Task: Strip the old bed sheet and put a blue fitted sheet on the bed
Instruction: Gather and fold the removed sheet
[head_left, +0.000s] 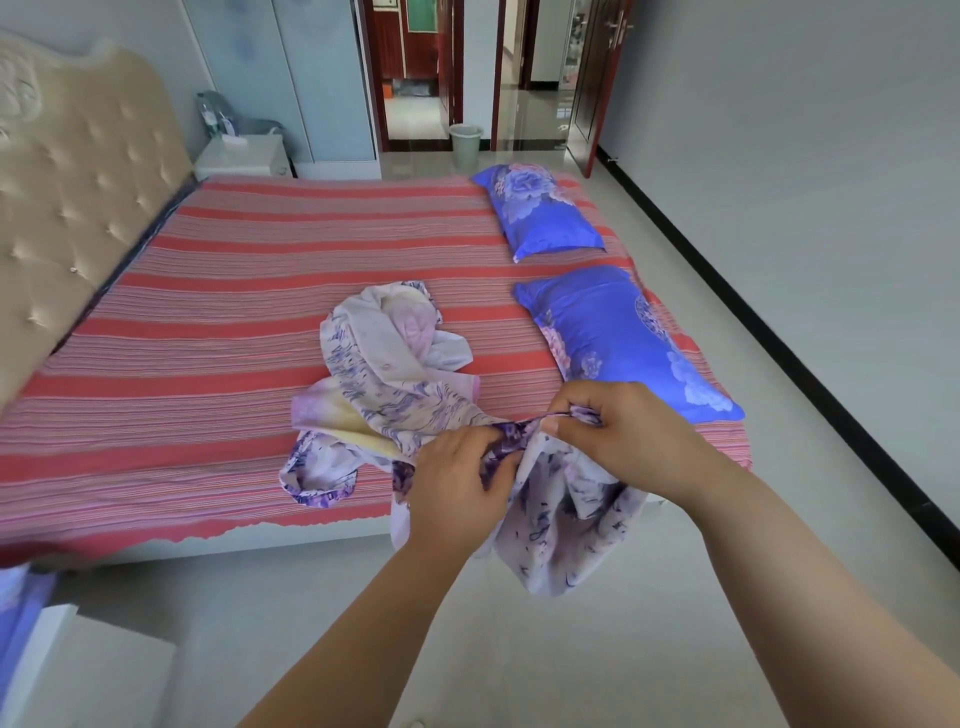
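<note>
A crumpled pale floral sheet (395, 374) with purple and blue print lies bunched on the near side of the bed and hangs over its edge. My left hand (457, 478) grips a gathered fold of it at the bed's edge. Just to the right and slightly higher, my right hand (618, 431) pinches the sheet's hem between thumb and fingers. The bed (208, 291) is covered by a red and pink striped cloth. Two blue floral pillows (540, 213) (623, 332) lie along the bed's right side.
A tufted beige headboard (67, 187) stands at the left. A white nightstand (244, 156) sits beyond the bed, with a pale bin (466, 143) near the open doorway. White furniture (88, 670) is at my lower left. Tiled floor runs along the right wall.
</note>
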